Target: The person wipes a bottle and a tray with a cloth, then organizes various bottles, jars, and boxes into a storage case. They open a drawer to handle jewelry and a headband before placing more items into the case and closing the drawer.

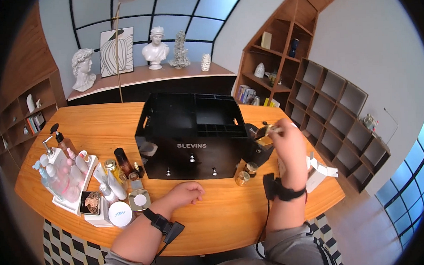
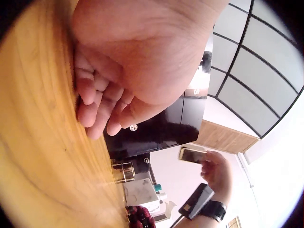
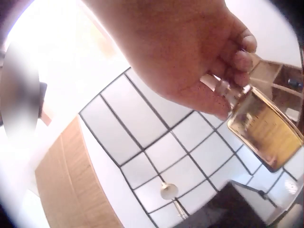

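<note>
My right hand pinches a square glass perfume bottle by its neck, with golden liquid inside. The bottle hangs tilted beside the right end of a black BLEVINS cosmetics case, above a black rounded tray there. My left hand rests on the wooden table in front of the case, fingers loosely curled and holding nothing. Small silver knobs sit on the case's front, and its top shows open compartments. Two small gold-topped jars stand near the case's front right corner.
At the left, a white tray carries several pump bottles and tubes. Beside it are a brown bottle, a round white container and more cosmetics. A white box stands right of my right forearm. Busts line the shelf behind.
</note>
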Demonstrator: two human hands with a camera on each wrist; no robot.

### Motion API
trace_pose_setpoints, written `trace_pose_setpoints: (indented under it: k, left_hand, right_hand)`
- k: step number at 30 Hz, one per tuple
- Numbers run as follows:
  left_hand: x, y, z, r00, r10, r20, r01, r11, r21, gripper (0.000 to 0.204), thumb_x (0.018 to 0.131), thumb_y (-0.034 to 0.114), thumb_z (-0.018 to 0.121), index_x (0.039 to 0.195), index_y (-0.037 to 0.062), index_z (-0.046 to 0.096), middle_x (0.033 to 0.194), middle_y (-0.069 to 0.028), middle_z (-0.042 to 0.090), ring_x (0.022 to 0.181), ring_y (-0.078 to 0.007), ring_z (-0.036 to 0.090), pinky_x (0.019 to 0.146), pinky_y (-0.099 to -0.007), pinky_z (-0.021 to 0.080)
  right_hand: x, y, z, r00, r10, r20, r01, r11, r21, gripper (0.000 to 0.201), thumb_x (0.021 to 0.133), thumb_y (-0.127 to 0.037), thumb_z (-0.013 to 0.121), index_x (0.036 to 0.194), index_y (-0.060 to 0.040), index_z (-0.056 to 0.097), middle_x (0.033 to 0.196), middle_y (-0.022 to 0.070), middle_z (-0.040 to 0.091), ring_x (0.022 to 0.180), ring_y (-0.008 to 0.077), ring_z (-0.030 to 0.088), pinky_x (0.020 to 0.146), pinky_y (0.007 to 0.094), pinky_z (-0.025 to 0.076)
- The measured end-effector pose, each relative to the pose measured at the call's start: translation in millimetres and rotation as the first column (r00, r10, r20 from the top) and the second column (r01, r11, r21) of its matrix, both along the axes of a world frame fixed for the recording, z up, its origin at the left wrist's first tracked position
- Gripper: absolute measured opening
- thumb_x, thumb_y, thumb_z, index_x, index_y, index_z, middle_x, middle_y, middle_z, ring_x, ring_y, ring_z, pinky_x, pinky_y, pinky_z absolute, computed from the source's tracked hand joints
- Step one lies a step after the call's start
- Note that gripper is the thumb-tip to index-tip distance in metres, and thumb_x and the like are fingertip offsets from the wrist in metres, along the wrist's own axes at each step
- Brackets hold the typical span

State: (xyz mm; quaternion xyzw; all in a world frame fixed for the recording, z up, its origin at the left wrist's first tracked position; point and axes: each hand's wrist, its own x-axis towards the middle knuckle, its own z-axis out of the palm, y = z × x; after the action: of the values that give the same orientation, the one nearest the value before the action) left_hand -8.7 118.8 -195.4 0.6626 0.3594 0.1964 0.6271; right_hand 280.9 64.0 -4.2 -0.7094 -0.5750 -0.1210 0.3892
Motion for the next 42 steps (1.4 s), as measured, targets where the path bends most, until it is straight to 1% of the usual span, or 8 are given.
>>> trace_pose_setpoints:
  k: [3,6,10,16,21,27,30,42]
  left_hand:
    - [1.7,4.2,-4.2,1.000,0.011,-0.019,-0.010,0.999,0.053,0.015,0.096,0.010,0.052,0.103,0.0037,0.065,0.089,-0.0055,0.067,0.072,-0.0105,0.060,0.064,-0.0236,0.049]
    - [2.2,6.8,-8.6,1.000,0.016,0.023,-0.017,0.999,0.043,0.015,0.096,0.010,0.053,0.103,0.0034,0.065,0.089,-0.0052,0.066,0.072,-0.0109,0.060,0.064,-0.0242,0.049]
    - [1.8,2.6,-5.1,0.996,0.026,0.082,-0.029,0.999,0.045,0.015,0.095,0.014,0.054,0.100,0.0038,0.065,0.085,-0.0055,0.066,0.066,-0.0123,0.059,0.062,-0.0258,0.049]
    - [4.4,7.7,-8.1,0.999,0.025,0.042,-0.027,0.999,0.046,0.017,0.094,0.015,0.055,0.103,0.0040,0.064,0.086,-0.0063,0.066,0.065,-0.0120,0.059,0.061,-0.0261,0.049]
    - [5.7,9.1,-8.8,0.999,0.013,0.039,-0.016,0.998,0.067,0.018,0.094,0.014,0.053,0.104,0.0041,0.064,0.086,-0.0070,0.066,0.063,-0.0115,0.059,0.059,-0.0264,0.049]
    - [4.1,5.1,-3.3,1.000,0.006,0.024,-0.007,0.997,0.071,0.018,0.097,0.013,0.050,0.103,0.0041,0.065,0.087,-0.0065,0.067,0.069,-0.0121,0.059,0.063,-0.0257,0.050]
    - [5.6,5.1,-2.8,1.000,0.016,0.012,-0.017,0.996,0.089,0.018,0.095,0.013,0.051,0.103,0.0034,0.064,0.086,-0.0073,0.067,0.065,-0.0118,0.059,0.061,-0.0262,0.050]
    - [5.3,4.9,-0.5,1.000,0.016,-0.013,-0.015,0.998,0.054,0.017,0.096,0.012,0.052,0.105,0.0038,0.064,0.088,-0.0062,0.066,0.068,-0.0119,0.059,0.063,-0.0256,0.050]
  right_hand:
    - [-36.2,-21.8,27.6,0.976,0.098,-0.192,-0.057,0.976,0.212,0.018,0.084,-0.012,0.068,0.098,-0.0036,0.062,0.086,0.0183,0.067,0.084,0.0365,0.066,0.073,0.0409,0.052]
    - [-68.9,-0.3,37.2,0.964,0.260,0.052,-0.262,0.905,0.337,0.020,0.086,-0.015,0.067,0.102,-0.0041,0.062,0.091,0.0190,0.067,0.086,0.0369,0.066,0.073,0.0432,0.052]
    - [-107.9,59.1,46.6,0.913,0.306,0.271,-0.375,0.891,0.257,0.022,0.085,-0.019,0.067,0.100,-0.0044,0.060,0.093,0.0188,0.067,0.087,0.0384,0.065,0.075,0.0452,0.052]
    - [-120.8,127.5,31.9,0.876,0.246,0.414,-0.274,0.962,0.008,0.021,0.090,-0.021,0.059,0.098,-0.0019,0.059,0.091,0.0197,0.066,0.089,0.0377,0.066,0.080,0.0464,0.054]
    - [-122.1,146.2,37.7,0.917,0.297,0.266,-0.219,0.933,-0.286,0.025,0.085,-0.023,0.063,0.101,-0.0040,0.064,0.099,0.0202,0.069,0.100,0.0357,0.066,0.086,0.0448,0.053]
    - [-117.3,172.4,31.5,0.905,0.363,0.220,-0.246,0.871,-0.425,0.030,0.078,-0.023,0.072,0.103,-0.0070,0.065,0.096,0.0181,0.070,0.097,0.0347,0.066,0.085,0.0413,0.052]
    - [-121.6,170.6,32.0,0.892,0.382,0.240,-0.238,0.851,-0.469,0.024,0.084,-0.022,0.066,0.102,-0.0059,0.064,0.105,0.0171,0.069,0.104,0.0341,0.064,0.089,0.0426,0.051]
    - [-110.0,174.4,7.9,0.900,0.431,0.065,-0.396,0.870,-0.293,0.042,0.085,-0.018,0.068,0.123,-0.0064,0.056,0.114,0.0217,0.065,0.109,0.0376,0.062,0.093,0.0433,0.049]
